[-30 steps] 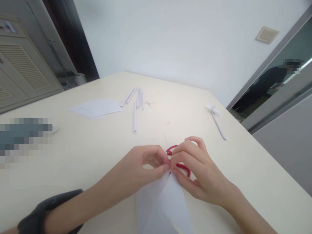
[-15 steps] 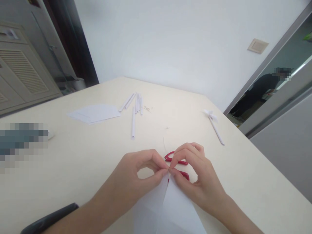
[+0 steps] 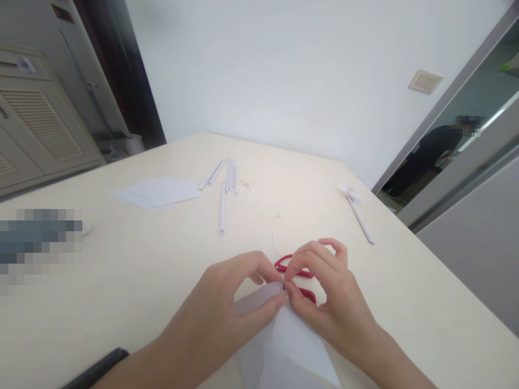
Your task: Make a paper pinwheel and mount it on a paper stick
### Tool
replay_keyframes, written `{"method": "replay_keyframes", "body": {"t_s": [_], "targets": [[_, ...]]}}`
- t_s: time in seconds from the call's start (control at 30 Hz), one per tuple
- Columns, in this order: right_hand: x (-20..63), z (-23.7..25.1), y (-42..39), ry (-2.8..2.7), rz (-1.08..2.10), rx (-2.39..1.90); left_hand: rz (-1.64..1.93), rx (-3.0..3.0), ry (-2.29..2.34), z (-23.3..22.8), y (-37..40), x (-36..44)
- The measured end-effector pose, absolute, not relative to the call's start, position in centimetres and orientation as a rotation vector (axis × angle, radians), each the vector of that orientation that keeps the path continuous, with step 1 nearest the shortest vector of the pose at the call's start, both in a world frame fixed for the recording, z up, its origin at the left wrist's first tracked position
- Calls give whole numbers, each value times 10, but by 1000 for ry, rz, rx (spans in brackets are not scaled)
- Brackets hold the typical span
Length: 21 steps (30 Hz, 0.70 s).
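Observation:
My left hand [image 3: 231, 300] and my right hand [image 3: 326, 294] pinch the far corner of a white sheet of paper [image 3: 290, 346] that lies on the cream table [image 3: 141, 270] in front of me. The fingertips of both hands meet at that corner, where the paper is bent over. Red-handled scissors [image 3: 298, 281] lie on the table just beyond the hands, partly hidden by my right fingers.
Several rolled white paper sticks [image 3: 227, 181] lie further back, next to flat white sheets [image 3: 158, 192]. A paper stick with a small bow [image 3: 357, 210] lies to the right near the table edge. A person stands in the doorway [image 3: 433, 156] at far right.
The two paper flaps that met in a point have been drawn together, and the left flap is now folded over flatter. Both hands stay at the same corner.

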State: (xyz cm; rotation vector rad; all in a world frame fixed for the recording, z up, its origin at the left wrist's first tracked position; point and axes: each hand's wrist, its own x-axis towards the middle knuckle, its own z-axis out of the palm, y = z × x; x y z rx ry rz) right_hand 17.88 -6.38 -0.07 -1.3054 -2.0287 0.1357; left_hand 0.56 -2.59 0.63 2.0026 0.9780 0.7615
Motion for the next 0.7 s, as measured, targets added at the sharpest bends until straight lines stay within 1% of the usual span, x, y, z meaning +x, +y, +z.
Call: {"method": "replay_keyframes", "body": {"t_s": [0.13, 0.23, 0.3, 0.4, 0.57, 0.7], "targets": [[176, 0, -68, -2054, 1, -1282, 798, 2050, 976, 3, -26, 5], [175, 1, -70, -2037, -5, -1244, 796, 2001, 917, 3, -28, 3], [175, 2, -70, -2005, 64, -1239, 771, 1913, 860, 4, -28, 3], [175, 5, -70, -1943, 251, -1243, 741, 1729, 806, 4, -28, 4], [177, 8, -67, -1841, 552, -1237, 788, 1518, 753, 3, -28, 8], [177, 7, -66, -1802, 651, -1218, 763, 1518, 774, 3, -28, 8]]}}
